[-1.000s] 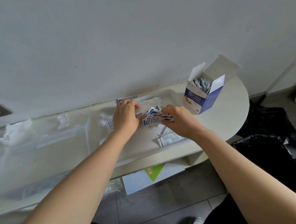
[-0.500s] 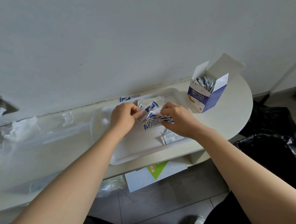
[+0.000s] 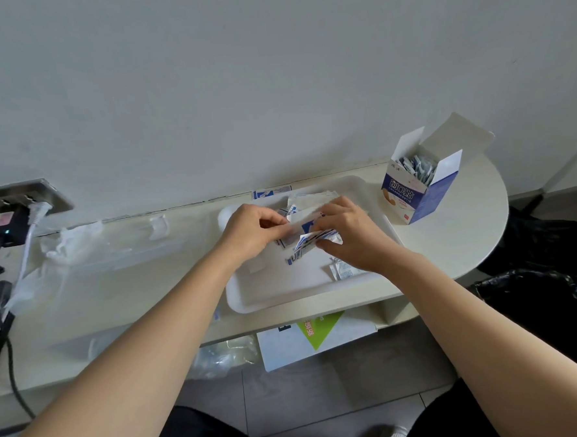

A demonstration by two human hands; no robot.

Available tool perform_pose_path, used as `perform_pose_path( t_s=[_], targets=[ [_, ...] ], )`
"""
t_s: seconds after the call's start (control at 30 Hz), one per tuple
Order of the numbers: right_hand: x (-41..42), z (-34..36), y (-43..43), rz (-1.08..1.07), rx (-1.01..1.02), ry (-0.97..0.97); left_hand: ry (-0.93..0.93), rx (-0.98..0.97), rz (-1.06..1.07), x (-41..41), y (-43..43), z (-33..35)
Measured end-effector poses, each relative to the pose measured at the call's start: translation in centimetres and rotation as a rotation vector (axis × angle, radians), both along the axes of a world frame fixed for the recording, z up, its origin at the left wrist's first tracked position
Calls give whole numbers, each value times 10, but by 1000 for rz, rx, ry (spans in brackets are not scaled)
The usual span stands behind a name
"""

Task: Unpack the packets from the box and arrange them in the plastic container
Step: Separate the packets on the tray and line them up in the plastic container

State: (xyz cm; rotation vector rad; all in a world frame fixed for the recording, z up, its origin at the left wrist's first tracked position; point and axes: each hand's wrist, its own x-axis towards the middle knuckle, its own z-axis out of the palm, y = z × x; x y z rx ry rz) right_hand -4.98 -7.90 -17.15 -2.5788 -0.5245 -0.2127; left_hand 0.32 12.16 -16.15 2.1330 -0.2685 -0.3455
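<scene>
A white plastic container [image 3: 271, 297] lies on the shelf against the wall. Over it my right hand [image 3: 349, 235] grips a bundle of blue-and-white packets [image 3: 307, 246]. My left hand [image 3: 250, 230] pinches a packet at the bundle's left end. More packets [image 3: 309, 198] lie at the back of the container, and one single packet [image 3: 342, 270] lies near its front right corner. The open blue-and-white box [image 3: 414, 193] stands to the right of the container, with several packets still inside.
Clear plastic wrapping [image 3: 90, 250] is spread over the shelf's left part. A wall socket with a plug and cables [image 3: 13, 218] sits at far left. Black bags [image 3: 547, 280] lie on the floor at right; a white-and-green carton [image 3: 314, 338] lies under the shelf.
Both hands have stayed over the container, working on the bundle. My left hand has gone from the packets at the back to pinching the bundle's left end. The view has shifted left.
</scene>
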Motion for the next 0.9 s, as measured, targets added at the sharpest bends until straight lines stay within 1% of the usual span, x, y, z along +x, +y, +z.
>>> perform_pose_path(
  t_s=[0.07, 0.17, 0.3, 0.43, 0.53, 0.63, 0.7, 0.8, 0.87, 0.9],
  targets=[
    [-2, 3, 1, -2, -5, 0, 54, -88, 32, -4, 2, 4],
    [-5, 10, 2, -23, 59, 56, 191, -262, 110, -10, 5, 6],
    [-10, 13, 2, -57, 86, 138, 235, -307, 188, -16, 12, 6],
    [-12, 16, -5, -92, 102, 178, 219, -265, 235, -18, 17, 3],
    [-15, 16, 0, -54, 88, 194, 204, -194, 194, -20, 16, 3],
    [-15, 12, 5, -40, 67, 184, 191, -187, 141, -22, 10, 7],
    [-14, 12, 8, -53, 43, 158, 235, -202, 101, -26, 7, 11],
    [-12, 10, 16, -83, -28, 153, 307, -171, -10, -31, 8, 10],
    [-12, 7, 26, -112, -54, 136, 241, -131, -40, -34, 7, 6],
    [-12, 4, 31, -132, -65, 118, 167, -77, -47, -35, 7, 3]
  ],
)
